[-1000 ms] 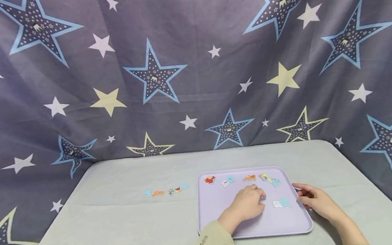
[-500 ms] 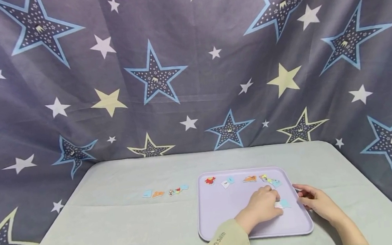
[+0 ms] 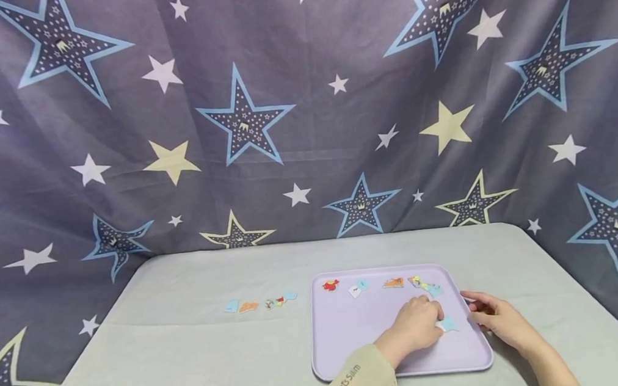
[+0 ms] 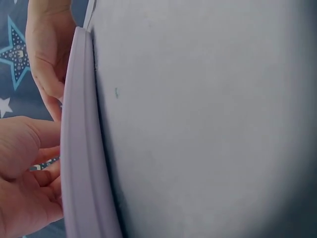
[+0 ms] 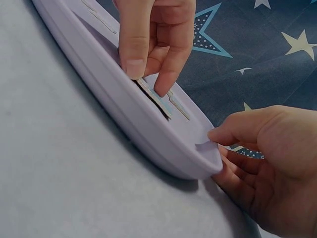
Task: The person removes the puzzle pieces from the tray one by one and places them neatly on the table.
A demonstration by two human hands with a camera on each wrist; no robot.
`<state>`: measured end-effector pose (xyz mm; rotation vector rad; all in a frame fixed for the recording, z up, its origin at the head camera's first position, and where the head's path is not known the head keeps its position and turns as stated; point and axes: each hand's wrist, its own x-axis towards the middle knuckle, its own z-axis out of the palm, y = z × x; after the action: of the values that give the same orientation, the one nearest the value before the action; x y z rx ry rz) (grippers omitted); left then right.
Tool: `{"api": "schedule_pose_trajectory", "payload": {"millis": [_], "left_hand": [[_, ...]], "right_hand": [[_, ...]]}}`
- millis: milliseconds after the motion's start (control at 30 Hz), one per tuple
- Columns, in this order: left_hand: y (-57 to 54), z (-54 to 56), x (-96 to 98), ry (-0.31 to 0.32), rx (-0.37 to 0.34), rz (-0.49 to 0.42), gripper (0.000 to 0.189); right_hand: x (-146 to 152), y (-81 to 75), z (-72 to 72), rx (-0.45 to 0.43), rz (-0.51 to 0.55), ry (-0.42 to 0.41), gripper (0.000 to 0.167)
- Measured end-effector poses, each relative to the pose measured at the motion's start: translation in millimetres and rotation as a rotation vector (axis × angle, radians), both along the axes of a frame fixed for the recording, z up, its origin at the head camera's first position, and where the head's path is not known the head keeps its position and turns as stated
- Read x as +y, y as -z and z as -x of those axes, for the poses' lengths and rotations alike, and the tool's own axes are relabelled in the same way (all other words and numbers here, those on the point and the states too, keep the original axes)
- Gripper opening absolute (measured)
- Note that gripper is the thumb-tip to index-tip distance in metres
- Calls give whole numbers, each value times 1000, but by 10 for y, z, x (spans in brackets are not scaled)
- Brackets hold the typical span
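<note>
A flat white and light-blue piece (image 3: 449,324) lies on the right half of the lilac tray (image 3: 348,330), below the tray's upper right corner. The left hand (image 3: 418,323) pinches its white end: in the right wrist view the thumb meets one edge and a fingertip the other, the gap between them narrow and filled by the piece. Whether the piece is flat on the tray floor or slightly raised, I cannot tell. The blue end sticks out past the fingers toward the tray's right rim.

At that right rim, outside the tray, the right hand (image 3: 494,313) holds the edge, thumb and fingers curled round it.

Along the inside of the tray's far rim, from left to right, lie a red piece (image 3: 330,285), a tilted piece with a white and a blue part (image 3: 358,287), an orange piece (image 3: 393,283) and a yellow-and-blue piece (image 3: 425,285).

Beyond the tray's left rim, a blue square (image 3: 232,306) lies beside an orange strip (image 3: 249,307), with a multicoloured strip (image 3: 280,300) between that pair and the tray. The pale table (image 3: 191,362) carries it all, and behind the tray hangs a dark star-patterned cloth (image 3: 303,126).
</note>
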<state>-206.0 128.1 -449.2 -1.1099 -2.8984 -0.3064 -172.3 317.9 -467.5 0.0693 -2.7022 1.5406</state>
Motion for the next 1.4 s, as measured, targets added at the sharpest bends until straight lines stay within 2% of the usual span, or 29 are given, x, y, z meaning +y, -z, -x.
{"api": "schedule_pose_trajectory", "payload": {"millis": [167,367,700,1000,1167,1400], "left_hand": [[3,3,-26,38,-4,10,23],[-33,12,-62,53,-25,17,24],[-45,30,-183,94,-73,-44,25],[-131,121,-433,49,-137,-113,25],[-128,203,-608,44,-164,-164,23],[-184,284,-856,49,-136,-204,28]], "right_hand": [[8,11,-11,-5,-3,-2,45],[13,5,-1,2,-8,13,45],[7,-13,6,-31,-15,19,46],[-1,-27,24,-29,-19,14,45],[10,-11,9,-27,-24,12,45],[1,3,18,-20,-13,18,45]]}}
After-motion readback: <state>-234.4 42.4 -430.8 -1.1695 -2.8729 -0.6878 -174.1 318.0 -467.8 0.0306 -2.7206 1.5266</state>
